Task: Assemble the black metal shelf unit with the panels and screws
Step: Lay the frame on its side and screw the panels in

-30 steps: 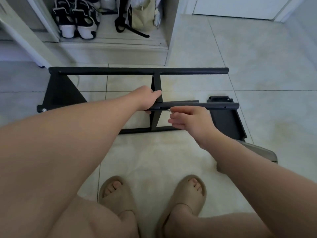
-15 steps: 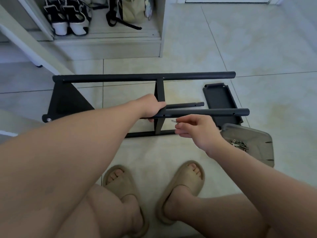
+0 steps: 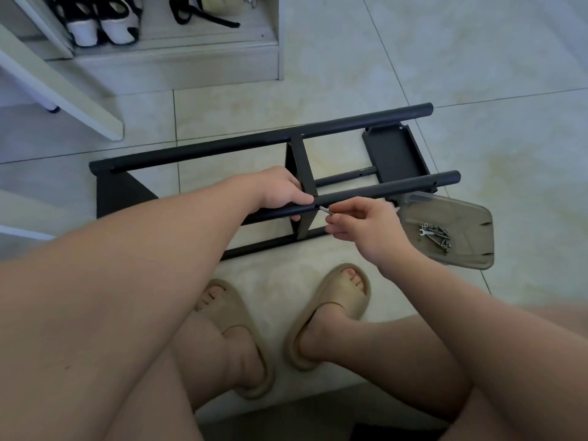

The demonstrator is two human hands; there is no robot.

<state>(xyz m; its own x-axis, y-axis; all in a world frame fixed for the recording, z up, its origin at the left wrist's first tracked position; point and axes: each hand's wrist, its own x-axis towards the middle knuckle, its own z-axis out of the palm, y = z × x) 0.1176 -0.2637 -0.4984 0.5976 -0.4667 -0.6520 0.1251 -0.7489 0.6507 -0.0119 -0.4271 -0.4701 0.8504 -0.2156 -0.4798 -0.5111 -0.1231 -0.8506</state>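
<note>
The black metal shelf frame (image 3: 222, 148) lies on its side on the tiled floor in front of me. My left hand (image 3: 280, 190) grips its near round tube (image 3: 381, 190) beside the middle panel (image 3: 302, 173). My right hand (image 3: 362, 227) pinches a silver screw (image 3: 325, 210), whose tip sits at a hole in that tube. A loose black panel (image 3: 394, 157) lies on the floor under the frame's right end. The frame's left end panel (image 3: 117, 192) is partly hidden behind my left arm.
A translucent grey tray (image 3: 461, 224) with several screws and a small wrench (image 3: 434, 233) rests on the floor at the right. A white cabinet (image 3: 178, 62) holding shoes stands at the back left. My feet in tan slippers (image 3: 331, 310) are below the frame.
The view has tilted down and swung, bringing the tray fully into sight. My right hand has brought the screw's tip up to the hole in the near tube. My left hand keeps its hold.
</note>
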